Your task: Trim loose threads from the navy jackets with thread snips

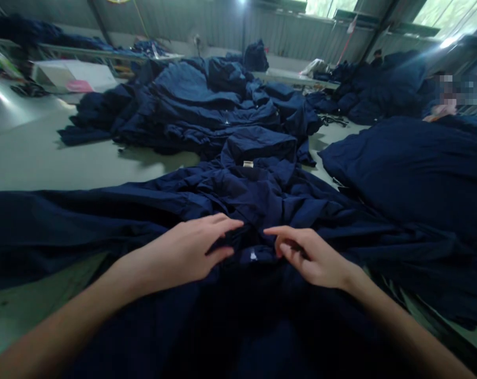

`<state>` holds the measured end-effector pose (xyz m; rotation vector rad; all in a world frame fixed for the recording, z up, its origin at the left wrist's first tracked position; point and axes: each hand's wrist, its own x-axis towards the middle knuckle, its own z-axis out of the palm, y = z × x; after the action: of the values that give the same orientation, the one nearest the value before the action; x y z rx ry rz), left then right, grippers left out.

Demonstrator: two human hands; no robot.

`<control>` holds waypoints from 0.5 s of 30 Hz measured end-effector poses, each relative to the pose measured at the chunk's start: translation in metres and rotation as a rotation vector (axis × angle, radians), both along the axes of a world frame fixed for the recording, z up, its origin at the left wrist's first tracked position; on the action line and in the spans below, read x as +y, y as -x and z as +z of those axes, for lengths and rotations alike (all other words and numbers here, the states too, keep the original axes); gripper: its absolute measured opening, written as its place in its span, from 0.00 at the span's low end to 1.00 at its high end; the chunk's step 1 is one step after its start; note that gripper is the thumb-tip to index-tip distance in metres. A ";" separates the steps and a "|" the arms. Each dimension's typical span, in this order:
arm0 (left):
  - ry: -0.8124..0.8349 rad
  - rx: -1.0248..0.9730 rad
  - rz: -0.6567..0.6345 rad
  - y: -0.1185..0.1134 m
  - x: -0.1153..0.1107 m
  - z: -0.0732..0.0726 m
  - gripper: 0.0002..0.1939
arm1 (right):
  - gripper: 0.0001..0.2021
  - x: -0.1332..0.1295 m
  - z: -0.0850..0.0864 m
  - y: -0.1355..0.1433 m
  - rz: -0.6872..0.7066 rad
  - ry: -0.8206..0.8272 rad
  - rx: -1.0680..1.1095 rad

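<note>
A dark navy jacket (238, 192) lies spread on the table in front of me, its collar or hood away from me and its sleeves reaching out to both sides. A small pale label (248, 164) shows at the neck. My left hand (194, 245) hovers over the jacket's front, thumb and fingers apart, holding nothing. Across from it, my right hand (305, 252) has its index finger stretched out and the other fingers curled loosely, with nothing visible in them. Between the hands a small white mark (254, 255) shows on the dark cloth.
A big heap of navy garments (206, 100) lies beyond the jacket on the pale table (44, 158). Another navy pile (419, 163) rises at the right. A white box (72, 75) stands at the far left. A person (445, 100) is at the far right.
</note>
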<state>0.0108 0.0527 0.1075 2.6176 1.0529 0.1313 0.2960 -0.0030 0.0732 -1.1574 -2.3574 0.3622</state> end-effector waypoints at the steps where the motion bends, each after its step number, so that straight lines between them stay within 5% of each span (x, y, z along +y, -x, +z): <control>1: -0.057 0.035 0.081 0.003 0.011 0.010 0.22 | 0.17 0.006 0.011 -0.002 -0.070 0.009 -0.022; 4: -0.181 0.052 0.247 -0.003 0.055 0.020 0.23 | 0.20 0.037 0.029 -0.001 -0.308 0.012 -0.123; 9: -0.151 0.046 0.347 -0.021 0.115 -0.005 0.19 | 0.16 0.091 0.019 0.018 -0.414 0.107 -0.285; 11: -0.170 -0.025 0.369 -0.016 0.129 -0.004 0.16 | 0.15 0.106 0.025 0.017 -0.463 0.072 -0.264; 13: -0.239 -0.139 0.414 -0.008 0.148 0.013 0.15 | 0.15 0.123 0.044 0.010 -0.544 -0.014 -0.197; 15: -0.330 -0.278 0.484 -0.004 0.174 0.045 0.17 | 0.17 0.143 0.071 0.001 -0.615 -0.127 -0.105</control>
<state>0.0143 0.2270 0.1525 2.4477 1.6467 0.8133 0.2946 0.1399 0.1442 -1.7801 -1.9357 -0.0634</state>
